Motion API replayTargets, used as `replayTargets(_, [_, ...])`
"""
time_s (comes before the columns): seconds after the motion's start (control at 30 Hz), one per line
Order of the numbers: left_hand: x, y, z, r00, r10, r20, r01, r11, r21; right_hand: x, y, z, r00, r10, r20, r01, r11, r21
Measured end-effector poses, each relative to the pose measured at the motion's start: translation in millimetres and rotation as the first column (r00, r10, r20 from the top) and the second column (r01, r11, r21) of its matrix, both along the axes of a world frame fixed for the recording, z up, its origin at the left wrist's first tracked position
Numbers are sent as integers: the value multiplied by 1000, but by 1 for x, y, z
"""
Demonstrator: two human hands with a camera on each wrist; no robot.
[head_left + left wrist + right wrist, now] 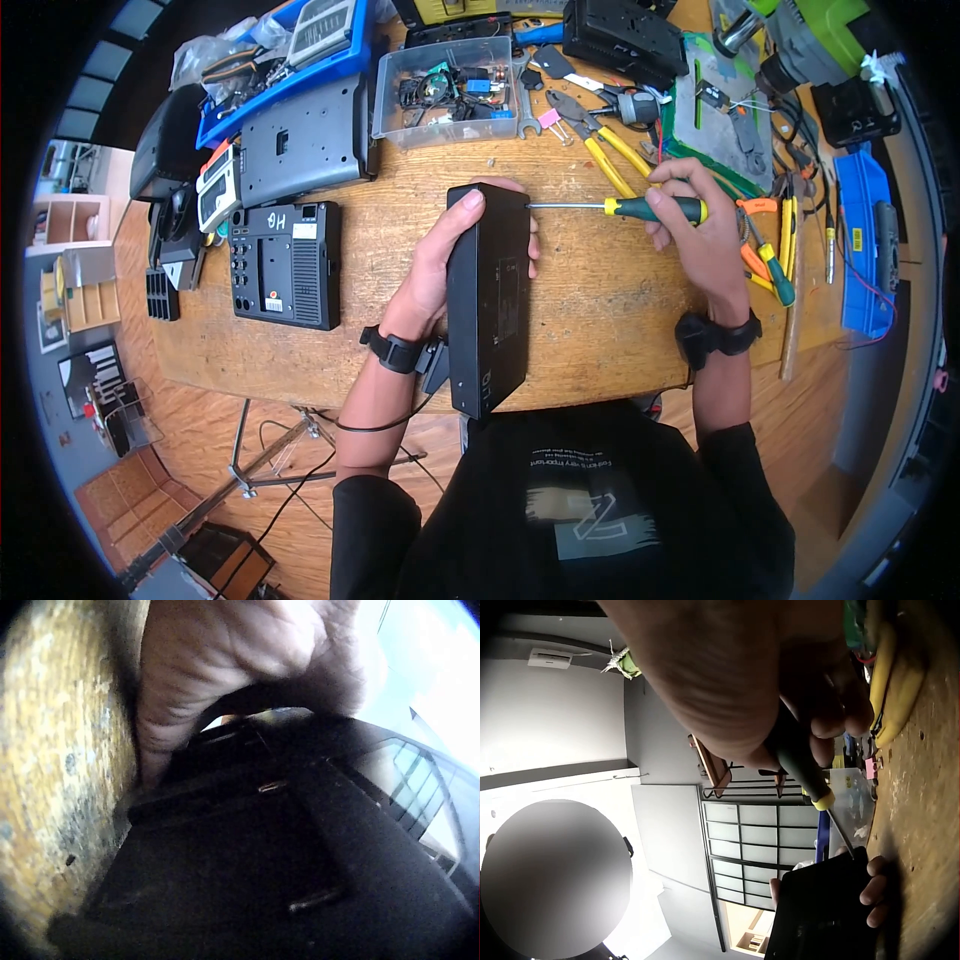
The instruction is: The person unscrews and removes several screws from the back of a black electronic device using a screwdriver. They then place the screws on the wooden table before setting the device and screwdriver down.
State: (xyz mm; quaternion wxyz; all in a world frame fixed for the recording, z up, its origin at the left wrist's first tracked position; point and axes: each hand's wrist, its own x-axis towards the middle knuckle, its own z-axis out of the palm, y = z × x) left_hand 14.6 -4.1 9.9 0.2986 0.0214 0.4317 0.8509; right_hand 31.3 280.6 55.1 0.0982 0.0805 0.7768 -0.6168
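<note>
A flat black electronic device [490, 300] stands on its long edge on the wooden bench. My left hand [432, 262] grips its far end, thumb over the top edge and fingertips showing on the other side. In the left wrist view that hand [225, 667] curls over the black casing [225, 862]. My right hand [700, 225] holds a screwdriver [655, 208] by its green and yellow handle, level above the bench. The blade's tip meets the device's right side near the far corner, as the screwdriver [806, 769] in the right wrist view shows too.
Another black device marked HQ [285, 265] lies at left. Behind stand a clear bin [445, 130] of electronic parts and a blue tray [285, 95]. Yellow-handled pliers [600, 145] lie beyond the screwdriver. A green drill [815, 40] and more tools crowd the right.
</note>
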Motion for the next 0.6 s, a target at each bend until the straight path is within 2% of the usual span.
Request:
replayTargets(0.1, [0,0,-1,1000,-2,1,2,1000,17,1,1,-19,927,68,-369,-52,997,54])
replayTargets(0.2, [1,0,0,1000,5,5,-5,1000,16,0,-5,-21,907,23,-420,-28,1000,-7])
replayTargets(0.3, [0,0,-1,1000,8,4,-8,1000,12,1,0,-3,998,-30,-53,29,999,-23])
replayTargets(0.4, [0,0,0,1000,8,7,-8,1000,14,1,-7,8,995,-91,48,89,995,34])
replayTargets(0.43, [0,0,1,1000,11,12,-11,1000,16,1,-5,0,993,-56,-102,60,998,34])
replayTargets(0.5, [0,0,1,1000,7,11,-7,1000,14,0,-2,-19,919,18,-393,1,999,48])
replayTargets(0.6, [-1,-1,-1,1000,-4,1,4,1000,8,1,-1,-16,943,25,-331,-6,998,58])
